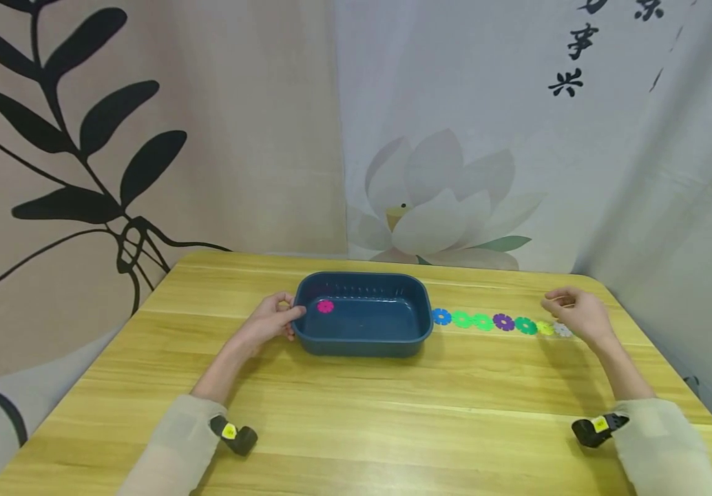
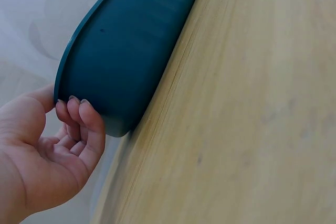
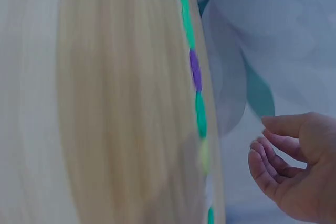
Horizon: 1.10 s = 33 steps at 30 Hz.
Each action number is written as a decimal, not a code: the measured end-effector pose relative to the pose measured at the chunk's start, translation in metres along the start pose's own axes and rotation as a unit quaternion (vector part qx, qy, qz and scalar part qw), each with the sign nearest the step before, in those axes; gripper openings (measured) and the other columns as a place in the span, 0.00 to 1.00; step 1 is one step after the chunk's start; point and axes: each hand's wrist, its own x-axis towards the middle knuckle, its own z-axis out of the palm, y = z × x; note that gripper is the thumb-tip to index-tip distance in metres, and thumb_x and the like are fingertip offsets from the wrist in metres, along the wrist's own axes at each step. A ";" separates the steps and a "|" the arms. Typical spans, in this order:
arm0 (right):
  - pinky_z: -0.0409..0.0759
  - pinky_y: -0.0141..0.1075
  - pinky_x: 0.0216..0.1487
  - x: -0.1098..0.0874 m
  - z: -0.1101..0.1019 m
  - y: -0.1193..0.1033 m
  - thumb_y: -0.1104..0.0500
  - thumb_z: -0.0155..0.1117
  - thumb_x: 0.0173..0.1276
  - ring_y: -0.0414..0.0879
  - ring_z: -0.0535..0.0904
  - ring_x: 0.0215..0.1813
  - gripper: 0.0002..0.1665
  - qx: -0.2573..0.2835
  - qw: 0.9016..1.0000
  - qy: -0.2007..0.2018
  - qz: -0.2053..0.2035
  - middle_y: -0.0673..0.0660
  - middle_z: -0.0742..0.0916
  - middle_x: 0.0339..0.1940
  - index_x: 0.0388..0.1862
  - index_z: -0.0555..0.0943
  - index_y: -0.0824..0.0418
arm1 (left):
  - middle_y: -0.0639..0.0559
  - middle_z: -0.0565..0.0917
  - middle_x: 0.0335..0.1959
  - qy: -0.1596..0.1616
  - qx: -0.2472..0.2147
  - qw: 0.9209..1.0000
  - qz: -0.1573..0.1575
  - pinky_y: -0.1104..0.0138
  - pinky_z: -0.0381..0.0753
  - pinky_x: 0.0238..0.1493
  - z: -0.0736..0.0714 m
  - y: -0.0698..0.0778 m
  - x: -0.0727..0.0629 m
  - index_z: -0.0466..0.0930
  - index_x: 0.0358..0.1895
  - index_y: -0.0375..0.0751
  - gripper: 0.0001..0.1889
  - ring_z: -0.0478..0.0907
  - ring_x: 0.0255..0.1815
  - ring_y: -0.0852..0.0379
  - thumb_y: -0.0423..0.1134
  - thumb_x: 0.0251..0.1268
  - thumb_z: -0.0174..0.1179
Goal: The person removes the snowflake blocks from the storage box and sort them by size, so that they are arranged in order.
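Note:
A dark blue plastic basin [image 1: 365, 348] stands on the table, with one pink notched disc [image 1: 326, 306] inside it. My left hand [image 1: 269, 317] pinches the basin's left end, thumb over the rim and fingers curled against the outer wall [image 2: 121, 40]. From the basin's right side runs a row of flower-shaped plastic discs: blue [image 1: 441, 317], light green [image 1: 463, 319], purple [image 1: 504, 322], darker green [image 1: 526, 326], yellow [image 1: 545, 328] and whitish [image 1: 562, 330]. Above the row's right end hovers my right hand [image 1: 582, 315], fingers loosely bent and nothing between them [image 3: 299, 163].
The wooden table [image 1: 356, 420] reaches back to a hanging curtain [image 1: 257, 138] printed with leaves and a lotus. On each forearm sits a small black wrist camera [image 1: 235, 435]. Another green disc [image 3: 211, 215] shows past the whitish one in the right wrist view.

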 end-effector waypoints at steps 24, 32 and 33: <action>0.80 0.45 0.47 0.021 0.079 -0.154 0.58 0.64 0.74 0.52 0.83 0.44 0.14 0.081 0.982 -0.077 -0.149 0.58 0.87 0.41 0.52 0.81 0.65 | 0.54 0.73 0.19 -0.002 -0.004 1.000 -0.002 0.69 0.79 0.28 -0.001 0.000 0.001 0.64 0.43 0.38 0.09 0.73 0.21 0.59 0.33 0.75 0.56; 0.81 0.43 0.45 0.027 0.118 -0.199 0.59 0.64 0.74 0.51 0.83 0.41 0.13 0.105 0.971 -0.119 -0.182 0.56 0.87 0.39 0.52 0.82 0.67 | 0.54 0.72 0.19 -0.011 -0.012 1.000 0.000 0.68 0.79 0.28 -0.001 0.001 -0.001 0.64 0.43 0.38 0.09 0.72 0.21 0.59 0.33 0.75 0.56; 0.81 0.44 0.45 0.027 0.123 -0.204 0.60 0.63 0.74 0.51 0.83 0.41 0.13 0.107 0.969 -0.126 -0.183 0.56 0.87 0.39 0.52 0.82 0.67 | 0.54 0.72 0.19 -0.011 -0.014 1.000 0.001 0.68 0.79 0.28 -0.001 0.001 -0.001 0.64 0.43 0.38 0.09 0.72 0.21 0.59 0.33 0.75 0.56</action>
